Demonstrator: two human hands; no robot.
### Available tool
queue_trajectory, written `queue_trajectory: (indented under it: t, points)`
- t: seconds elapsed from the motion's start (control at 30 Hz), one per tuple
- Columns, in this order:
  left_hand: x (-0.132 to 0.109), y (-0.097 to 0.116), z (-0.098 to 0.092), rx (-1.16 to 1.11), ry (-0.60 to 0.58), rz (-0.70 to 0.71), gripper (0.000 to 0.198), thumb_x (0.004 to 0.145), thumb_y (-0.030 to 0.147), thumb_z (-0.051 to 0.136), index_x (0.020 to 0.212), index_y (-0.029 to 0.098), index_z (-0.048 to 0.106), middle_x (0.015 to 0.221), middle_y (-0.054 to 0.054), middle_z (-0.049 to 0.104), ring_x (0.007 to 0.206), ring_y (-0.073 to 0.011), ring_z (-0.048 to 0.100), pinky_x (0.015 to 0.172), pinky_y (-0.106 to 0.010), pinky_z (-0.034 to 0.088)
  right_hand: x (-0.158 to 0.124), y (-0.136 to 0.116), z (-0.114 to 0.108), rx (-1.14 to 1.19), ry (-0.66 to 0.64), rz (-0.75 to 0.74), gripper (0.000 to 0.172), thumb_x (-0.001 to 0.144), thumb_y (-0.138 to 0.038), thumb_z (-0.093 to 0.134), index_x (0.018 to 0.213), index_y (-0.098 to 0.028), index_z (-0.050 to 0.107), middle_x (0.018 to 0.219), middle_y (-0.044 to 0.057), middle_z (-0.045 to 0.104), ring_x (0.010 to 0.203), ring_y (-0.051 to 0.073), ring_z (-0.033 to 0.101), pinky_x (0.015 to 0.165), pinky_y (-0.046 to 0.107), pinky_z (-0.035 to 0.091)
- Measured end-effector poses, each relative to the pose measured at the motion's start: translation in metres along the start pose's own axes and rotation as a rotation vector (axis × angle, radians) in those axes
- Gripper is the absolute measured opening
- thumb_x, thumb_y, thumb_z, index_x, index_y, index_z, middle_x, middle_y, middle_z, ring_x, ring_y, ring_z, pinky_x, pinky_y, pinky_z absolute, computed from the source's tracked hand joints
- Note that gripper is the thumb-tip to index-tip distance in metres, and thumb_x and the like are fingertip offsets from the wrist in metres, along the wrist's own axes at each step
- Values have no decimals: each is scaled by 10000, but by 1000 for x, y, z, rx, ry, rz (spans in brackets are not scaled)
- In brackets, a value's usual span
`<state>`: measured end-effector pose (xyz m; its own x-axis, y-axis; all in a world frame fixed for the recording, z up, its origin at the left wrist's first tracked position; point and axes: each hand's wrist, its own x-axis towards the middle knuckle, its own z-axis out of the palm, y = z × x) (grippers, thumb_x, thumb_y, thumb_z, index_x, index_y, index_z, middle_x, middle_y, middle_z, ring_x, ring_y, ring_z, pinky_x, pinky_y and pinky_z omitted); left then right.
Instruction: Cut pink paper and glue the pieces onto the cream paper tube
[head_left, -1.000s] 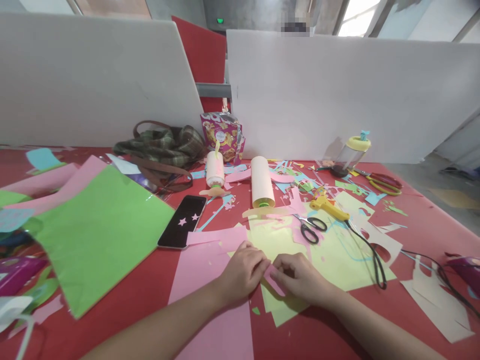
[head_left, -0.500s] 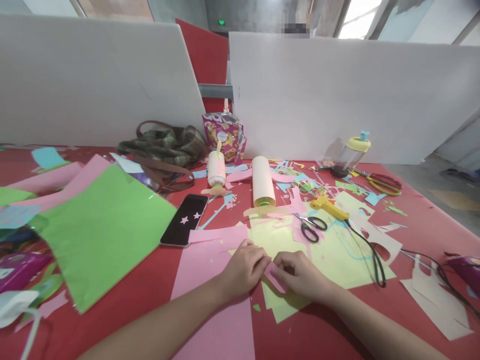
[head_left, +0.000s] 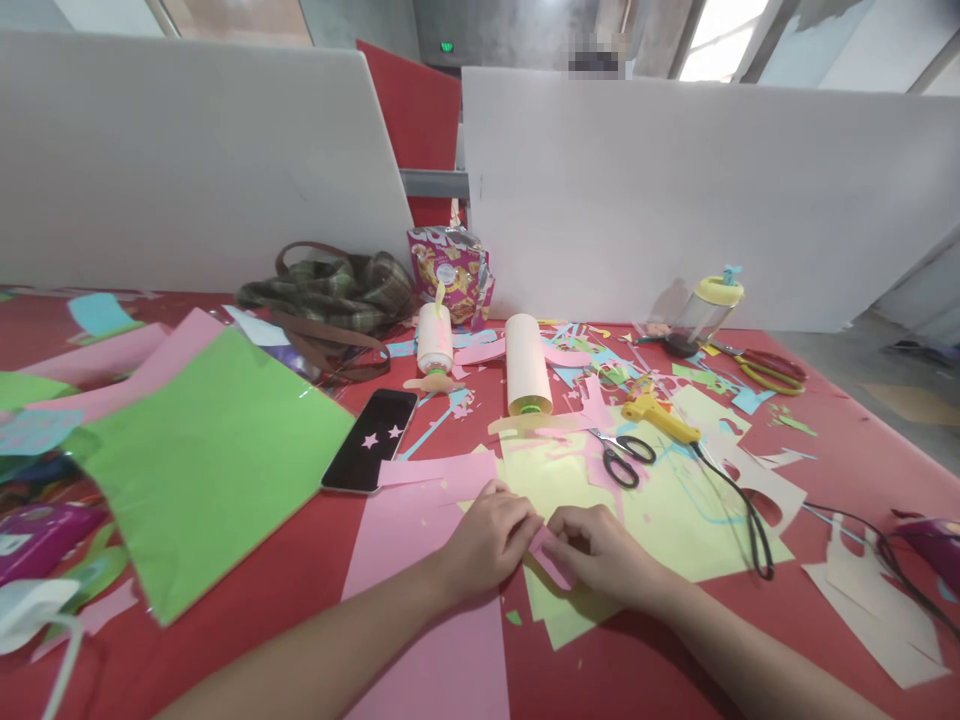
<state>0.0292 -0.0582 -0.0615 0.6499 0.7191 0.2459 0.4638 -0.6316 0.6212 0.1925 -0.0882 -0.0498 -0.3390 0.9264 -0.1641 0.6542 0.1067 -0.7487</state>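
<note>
Between my hands is a small piece of pink paper, pinched from both sides. My left hand is closed on its left edge, and the fingertips of my right hand grip its right side. Beneath my left forearm lies a large pink sheet. Pale yellow sheets spread under and beyond my right hand. Black-handled scissors rest on them, beside a yellow glue gun with a black cord. A cream paper roll with wing-like pink strips lies farther back.
To the left are a phone with two pink stars on it and a big green sheet. A smaller roll, a plaid bag, a snack bag and a clear jar line the back, before white boards.
The view has shifted very slightly. Both hands keep the same grip on the pink paper, and nothing else has visibly moved.
</note>
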Motion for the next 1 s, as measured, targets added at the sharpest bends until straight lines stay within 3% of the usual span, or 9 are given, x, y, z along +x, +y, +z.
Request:
queue_trajectory:
  t: [0.27, 0.43, 0.7, 0.87, 1.0]
  points:
    - [-1, -3, 1, -23, 22, 27, 296, 848, 199, 304, 559, 172, 361, 496, 41, 406, 508, -101, 360, 662, -264, 346, 0, 2, 0, 28, -6, 1, 138, 727, -204, 455, 603, -164, 501, 463, -60, 390, 436, 62, 330, 415, 176, 239]
    - [-2, -2, 0, -55, 3, 93, 266, 846, 214, 312, 612, 174, 432, 533, 26, 471, 554, -114, 392, 667, -264, 343, 1, 3, 1, 38, 8, -20, 143, 734, -214, 462, 614, -163, 521, 474, -49, 426, 446, 71, 362, 431, 184, 272]
    - [-1, 0, -2, -75, -27, -2, 289, 849, 236, 301, 576, 173, 369, 510, 35, 421, 542, -108, 369, 656, -257, 338, -1, 5, 1, 163, 147, -49, 206, 777, -274, 444, 604, -169, 484, 521, -23, 489, 475, 88, 424, 458, 195, 336]
    - [0, -2, -4, -72, -120, 93, 292, 841, 201, 292, 552, 170, 322, 502, 38, 382, 526, -100, 346, 677, -256, 334, 0, 6, 1, 200, 145, -94, 68, 750, -210, 476, 732, -170, 529, 642, 6, 585, 587, 115, 533, 558, 213, 407]
    - [0, -2, -3, -43, -165, 129, 287, 839, 188, 283, 556, 169, 325, 524, 33, 403, 522, -99, 340, 696, -270, 334, 1, 6, 1, 142, 162, -107, 102, 735, -166, 467, 667, -169, 544, 630, 13, 592, 594, 121, 543, 571, 218, 413]
